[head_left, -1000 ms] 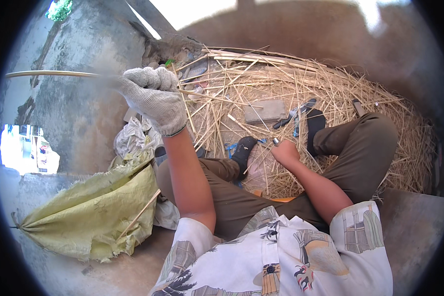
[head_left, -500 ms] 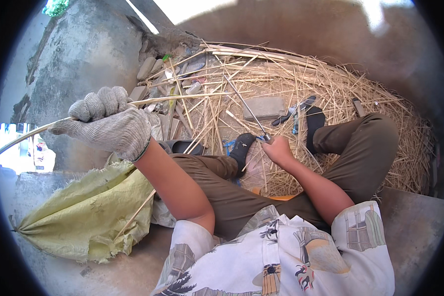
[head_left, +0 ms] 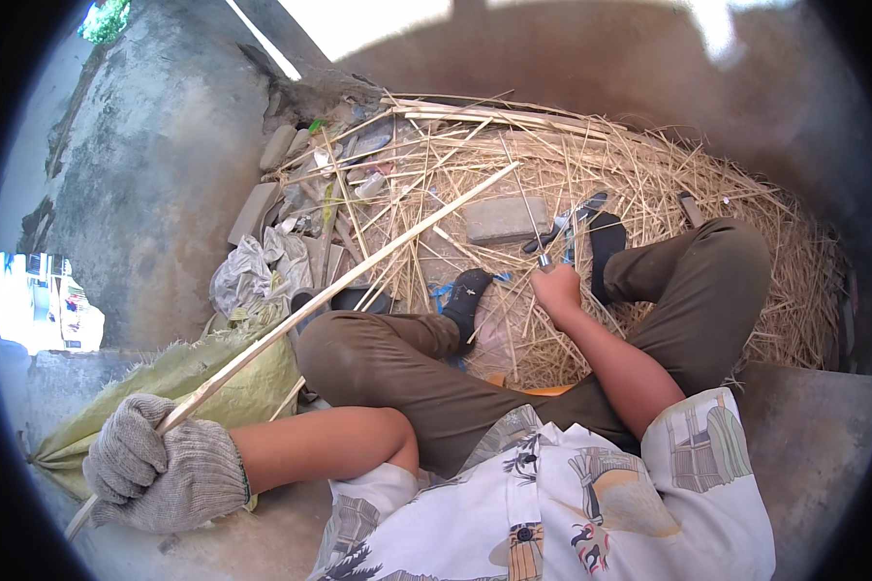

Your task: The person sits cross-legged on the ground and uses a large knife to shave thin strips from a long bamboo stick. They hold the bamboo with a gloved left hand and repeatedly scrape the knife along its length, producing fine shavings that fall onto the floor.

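Observation:
My left hand (head_left: 160,465), in a grey knitted glove, is closed round a long pale strip of split bamboo or cane (head_left: 349,276). The strip slants up and right across my left knee, its far tip near the brick, and its other end sticks out below the glove. My bare right hand (head_left: 557,290) is closed on the handle of a knife (head_left: 528,211) between my feet. Its thin narrow blade points up and away, in front of the brick. The strip and the blade are apart.
A grey brick (head_left: 506,220) lies beyond my feet. Heaped pale shavings and strips (head_left: 746,223) cover the ground to the right. A yellow-green woven sack (head_left: 242,387) lies at my left, with crumpled white plastic (head_left: 262,271) beyond it. Concrete walls (head_left: 165,165) stand left and behind; dark sandals (head_left: 567,223) lie by the brick.
My left hand has swung down and toward me with the strip, which now slants up to the right. The knife blade has turned more upright, with my right hand shifted slightly right.

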Available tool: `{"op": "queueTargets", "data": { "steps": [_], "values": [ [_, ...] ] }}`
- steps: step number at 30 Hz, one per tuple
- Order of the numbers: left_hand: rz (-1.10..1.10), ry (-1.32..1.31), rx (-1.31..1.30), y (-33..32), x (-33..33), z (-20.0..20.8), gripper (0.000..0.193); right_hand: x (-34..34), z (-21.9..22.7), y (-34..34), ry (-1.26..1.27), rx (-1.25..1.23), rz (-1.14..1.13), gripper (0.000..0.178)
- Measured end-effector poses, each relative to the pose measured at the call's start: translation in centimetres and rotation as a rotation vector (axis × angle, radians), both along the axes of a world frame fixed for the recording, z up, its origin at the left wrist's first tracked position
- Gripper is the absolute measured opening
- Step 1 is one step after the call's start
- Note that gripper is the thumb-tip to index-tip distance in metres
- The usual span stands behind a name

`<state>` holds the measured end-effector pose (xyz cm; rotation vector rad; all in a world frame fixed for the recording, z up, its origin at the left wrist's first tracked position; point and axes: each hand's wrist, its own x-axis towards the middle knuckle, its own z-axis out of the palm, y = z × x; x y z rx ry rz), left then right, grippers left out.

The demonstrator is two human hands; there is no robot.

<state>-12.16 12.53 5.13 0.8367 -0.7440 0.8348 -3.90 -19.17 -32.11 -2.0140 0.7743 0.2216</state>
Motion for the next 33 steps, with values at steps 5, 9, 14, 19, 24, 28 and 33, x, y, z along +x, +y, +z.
{"op": "queueTargets", "data": {
  "steps": [5, 9, 14, 19, 24, 28, 33],
  "values": [
    [-0.044, -0.065, 0.143, -0.4, 2.1, -0.3, 0.05, 1.1, -0.3, 0.6, -0.099, 0.21, -0.119, 0.028],
    [-0.281, 0.058, 0.166, -4.1, 7.2, -0.8, 0.059, 1.6, -1.9, 0.7, -0.088, 0.285, -0.144, 0.027],
    [-0.303, 0.297, 0.084, -8.5, 15.4, -5.9, 0.065, 0.3, -2.7, 1.3, -0.162, 0.216, 0.025, 0.023],
    [0.008, 0.409, 0.032, -12.3, 17.2, -8.0, 0.067, -0.7, -2.1, 1.8, 0.013, 0.221, 0.138, 0.023],
    [0.004, 0.448, 0.045, -11.8, 17.9, -8.7, 0.068, -1.6, -1.9, 2.1, -0.06, 0.089, 0.143, 0.029],
    [0.083, 0.481, 0.057, -12.8, 17.7, -8.5, 0.068, -1.9, -3.7, 1.0, 0.107, 0.021, 0.252, 0.028],
    [0.132, 0.532, 0.031, -14.2, 17.3, -8.3, 0.069, -1.9, -4.1, 0.4, 0.158, -0.083, 0.281, 0.029]
  ]
}}
